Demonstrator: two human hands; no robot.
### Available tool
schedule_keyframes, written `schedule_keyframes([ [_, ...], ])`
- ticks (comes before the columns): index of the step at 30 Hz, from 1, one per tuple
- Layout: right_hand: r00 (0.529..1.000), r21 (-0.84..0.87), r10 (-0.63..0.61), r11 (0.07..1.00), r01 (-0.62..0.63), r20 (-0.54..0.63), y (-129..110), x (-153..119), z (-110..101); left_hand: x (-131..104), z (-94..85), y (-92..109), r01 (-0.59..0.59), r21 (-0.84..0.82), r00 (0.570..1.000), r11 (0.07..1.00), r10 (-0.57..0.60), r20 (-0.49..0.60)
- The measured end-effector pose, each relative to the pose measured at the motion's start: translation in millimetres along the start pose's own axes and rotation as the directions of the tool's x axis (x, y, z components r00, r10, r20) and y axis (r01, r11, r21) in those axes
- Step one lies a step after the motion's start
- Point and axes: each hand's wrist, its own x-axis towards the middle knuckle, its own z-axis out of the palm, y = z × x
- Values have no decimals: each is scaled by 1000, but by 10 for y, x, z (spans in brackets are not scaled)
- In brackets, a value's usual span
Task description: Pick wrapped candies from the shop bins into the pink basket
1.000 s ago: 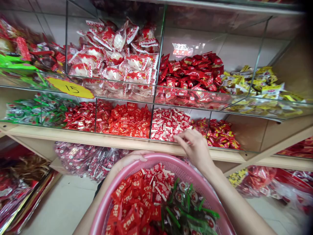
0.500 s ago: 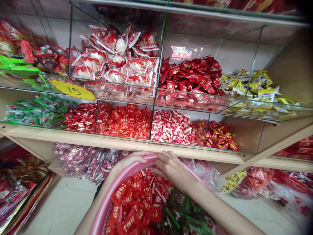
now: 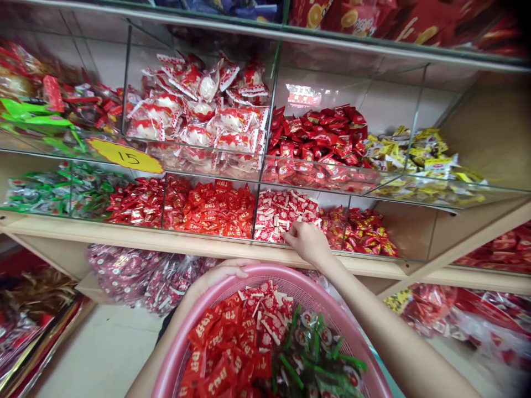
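My left hand (image 3: 224, 273) grips the far left rim of a pink plastic basket (image 3: 176, 331), its fingers hooked over the edge. Inside the basket lie orange-red wrapped candies (image 3: 222, 345), red-and-white wrapped candies (image 3: 267, 312) and dark candies with green wrapper ends (image 3: 317, 362). Beyond the basket, my right hand (image 3: 309, 242) is at the front of a shelf bin of red-and-white candies (image 3: 286, 210). Its fingers are curled together and point left; whatever they may hold is hidden.
Clear panels divide the wooden shelf (image 3: 199, 243) into bins. Orange-red candies (image 3: 215, 207) fill the bin on the left, and red-yellow candies (image 3: 369, 232) lie on the right. A yellow tag (image 3: 124, 156) reads 15. Bagged candies (image 3: 128, 276) sit below the shelf.
My right hand has moved from over the basket's far rim up to the front of the red-and-white candy bin. My left hand stays on the rim. The view has tilted slightly upward.
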Motion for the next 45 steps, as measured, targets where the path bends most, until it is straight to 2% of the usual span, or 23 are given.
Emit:
schedule_keyframes([
  [4, 988, 14, 74, 997, -77, 137, -12, 71, 54, -9, -8, -11, -9, 1, 1000, 1000, 9, -2],
  [10, 987, 41, 61, 997, -68, 147, 23, 91, 84, -25, 29, 11, -3, -1, 1000, 1000, 3, -29],
  [14, 996, 102, 39, 994, -47, 76, 24, 60, 40, -46, 61, 37, 15, -2, 998, 1000, -15, -66],
  [18, 999, 220, -15, 975, 21, -32, -10, -32, -157, -51, 70, 47, 24, -15, 997, 1000, -25, -68],
  [22, 965, 337, -128, 920, 201, -227, -30, -277, -378, -46, 91, 60, 39, -58, 997, 998, -42, -57],
  [24, 941, 371, -204, 880, 298, -271, -10, -448, -414, -45, 101, 64, 38, -73, 997, 997, -42, -59],
  [28, 915, 396, -368, 826, 402, -163, 92, -776, -313, -45, 101, 55, 12, -66, 999, 998, -15, -45],
  [32, 879, 336, -475, 821, 461, -45, 202, -967, -132, -37, 85, 26, 14, -72, 997, 997, -19, -68],
  [38, 865, 165, -501, 856, 490, 28, 266, -1034, 46, -16, 52, -15, -5, -89, 1000, 996, 3, -23],
  [45, 868, 37, -495, 869, 493, 45, 239, -1060, 199, -22, 52, -2, 7, -55, 999, 998, -9, -40],
])
